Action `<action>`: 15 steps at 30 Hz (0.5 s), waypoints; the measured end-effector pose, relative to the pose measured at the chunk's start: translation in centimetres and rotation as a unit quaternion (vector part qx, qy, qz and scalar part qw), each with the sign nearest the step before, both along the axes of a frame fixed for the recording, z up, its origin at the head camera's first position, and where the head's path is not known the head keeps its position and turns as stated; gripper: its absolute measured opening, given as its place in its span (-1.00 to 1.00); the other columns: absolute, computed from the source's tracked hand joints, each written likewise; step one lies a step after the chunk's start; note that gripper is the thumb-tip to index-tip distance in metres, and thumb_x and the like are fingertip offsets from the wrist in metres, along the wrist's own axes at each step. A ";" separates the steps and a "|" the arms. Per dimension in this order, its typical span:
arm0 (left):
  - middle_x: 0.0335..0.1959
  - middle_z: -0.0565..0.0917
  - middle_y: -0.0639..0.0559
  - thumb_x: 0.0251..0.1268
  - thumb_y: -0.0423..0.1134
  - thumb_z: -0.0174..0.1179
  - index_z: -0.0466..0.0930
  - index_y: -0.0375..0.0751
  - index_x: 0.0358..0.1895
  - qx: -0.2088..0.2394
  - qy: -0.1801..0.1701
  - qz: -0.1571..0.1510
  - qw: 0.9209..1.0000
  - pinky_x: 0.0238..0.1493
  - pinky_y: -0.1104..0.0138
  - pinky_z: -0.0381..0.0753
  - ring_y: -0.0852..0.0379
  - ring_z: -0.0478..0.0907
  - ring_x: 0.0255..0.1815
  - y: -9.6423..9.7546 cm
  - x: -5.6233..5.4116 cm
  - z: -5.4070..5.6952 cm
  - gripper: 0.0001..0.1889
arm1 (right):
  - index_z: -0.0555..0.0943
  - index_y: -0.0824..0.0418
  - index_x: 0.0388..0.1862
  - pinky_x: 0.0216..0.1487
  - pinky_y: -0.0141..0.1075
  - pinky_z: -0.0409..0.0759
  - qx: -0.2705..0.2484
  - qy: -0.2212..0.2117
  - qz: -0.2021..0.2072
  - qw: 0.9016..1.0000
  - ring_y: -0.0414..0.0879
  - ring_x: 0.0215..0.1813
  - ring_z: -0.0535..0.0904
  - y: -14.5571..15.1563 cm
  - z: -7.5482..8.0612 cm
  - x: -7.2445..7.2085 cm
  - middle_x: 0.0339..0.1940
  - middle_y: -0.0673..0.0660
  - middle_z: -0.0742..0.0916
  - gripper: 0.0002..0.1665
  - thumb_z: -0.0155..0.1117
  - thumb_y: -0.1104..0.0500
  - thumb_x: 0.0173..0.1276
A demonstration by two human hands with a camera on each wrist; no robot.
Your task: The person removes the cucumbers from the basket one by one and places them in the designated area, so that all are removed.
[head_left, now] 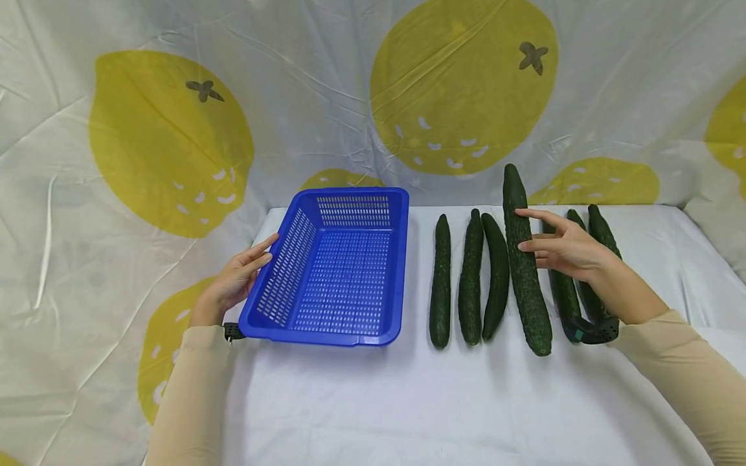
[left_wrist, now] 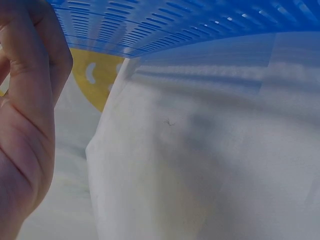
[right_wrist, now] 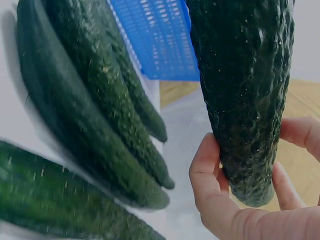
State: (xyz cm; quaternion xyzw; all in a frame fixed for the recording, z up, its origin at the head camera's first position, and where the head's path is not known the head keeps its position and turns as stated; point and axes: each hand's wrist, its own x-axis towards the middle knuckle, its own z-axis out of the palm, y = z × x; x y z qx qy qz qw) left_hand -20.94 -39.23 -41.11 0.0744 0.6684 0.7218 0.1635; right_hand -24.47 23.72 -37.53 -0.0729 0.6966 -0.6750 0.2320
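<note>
My right hand (head_left: pixel 562 246) grips a long dark green cucumber (head_left: pixel 524 285) between thumb and fingers. The right wrist view shows the fingers on both sides of its narrower end (right_wrist: pixel 245 165). It appears raised above the white cloth. At the left, my left hand (head_left: pixel 236 278) touches the outer left rim of an empty blue plastic basket (head_left: pixel 403 265). Its visible fingers are fairly straight; the rim hides their tips. In the left wrist view, the hand (left_wrist: pixel 27 120) is beside the basket's slotted wall (left_wrist: pixel 200 25).
Three cucumbers lie between basket and right hand: one nearest the basket (head_left: pixel 441 285), a middle one (head_left: pixel 471 278) and a curved one (head_left: pixel 495 278). More cucumbers (head_left: pixel 564 291) lie right, partly behind the right hand and wrist. White cloth (head_left: pixel 373 401) covers the table; a lemon-print sheet (head_left: pixel 315 97) hangs behind.
</note>
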 end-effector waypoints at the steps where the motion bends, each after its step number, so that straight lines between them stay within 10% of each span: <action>1: -0.05 0.60 -0.05 0.64 -0.29 -0.12 0.11 0.07 0.59 0.002 -0.001 -0.002 1.000 -0.28 0.26 0.73 0.06 0.73 -0.25 0.0 0.0 0.1 -0.45 | 0.22 -0.16 0.56 -0.18 -0.31 0.56 -0.001 0.000 -0.004 1.000 -0.25 -0.28 0.51 0.3 0.0 0.0 0.45 0.52 0.18 -0.16 0.24 0.37 0.43; 6: -0.04 0.61 -0.05 0.64 -0.29 -0.12 0.10 0.07 0.59 0.005 -0.004 -0.004 1.000 -0.26 0.27 0.72 0.05 0.73 -0.24 0.1 0.0 0.2 -0.45 | 0.31 -0.17 0.48 -0.27 -0.30 0.51 -0.005 0.005 -0.019 1.000 -0.20 -0.41 0.44 1.8 -0.6 0.0 -0.26 0.13 0.39 -0.22 0.23 0.40 0.42; 10: -0.05 0.61 -0.06 0.64 -0.29 -0.11 0.09 0.04 0.60 0.003 -0.002 -0.002 1.000 -0.27 0.26 0.73 0.05 0.73 -0.24 0.1 0.1 0.3 -0.44 | 0.30 -0.18 0.51 -0.25 -0.31 0.53 -0.001 0.015 -0.015 1.000 -0.25 -0.24 0.51 2.9 -0.8 0.2 0.14 0.32 0.37 -0.22 0.22 0.38 0.44; 15: -0.05 0.60 -0.06 0.64 -0.27 -0.11 0.05 0.04 0.61 -0.008 -0.006 0.003 1.000 -0.27 0.25 0.73 0.06 0.73 -0.25 0.2 0.2 0.3 -0.43 | 0.32 -0.11 0.50 -0.38 -0.29 0.47 -0.036 0.021 -0.016 0.999 -0.16 -0.46 0.36 4.1 -1.0 0.3 -0.16 0.13 0.42 -0.23 0.18 0.45 0.43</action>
